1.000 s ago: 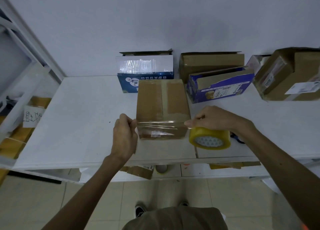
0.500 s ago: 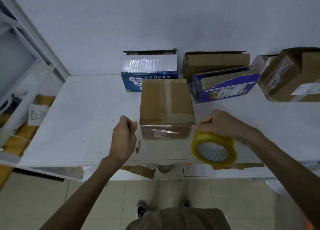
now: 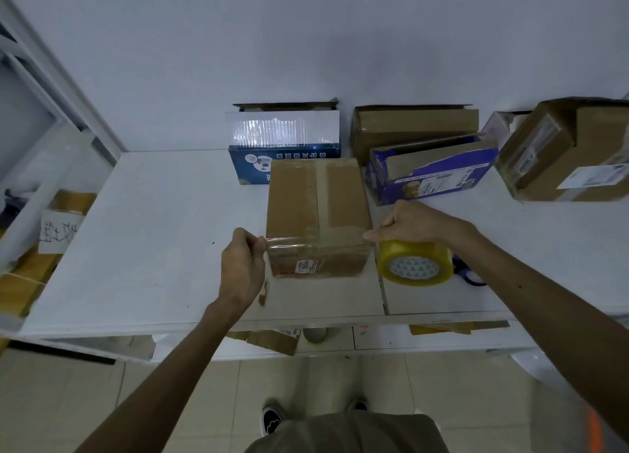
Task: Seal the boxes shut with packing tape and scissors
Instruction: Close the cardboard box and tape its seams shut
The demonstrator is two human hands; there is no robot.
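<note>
So the left hand was pinching the free end of a clear strip of tape between thumb and fingers, just off the near left corner of the cardboard box. The right hand was curled over the top of the yellow tape roll, gripping it just off the box's near right corner. The hands were well apart with the box sitting right between them. The strip ran stretched from one hand to the other along the box's near top edge, and honestly I couldn't tell if it was stuck down the whole way. The box was closed, flaps down, with a taped seam running away from the hands and a small label on the near face, below the strip. It stood on a white table. Just right of the roll, under the right forearm, some dark blue handles peeked out, mostly hidden, so I couldn't say for sure what they were. Beyond the hands, along the wall, a blue and white box stood straight behind the cardboard one. Past the right hand were a brown box and a purple box tilted in front of it. Way out right of that hand was a brown parcel.
</note>
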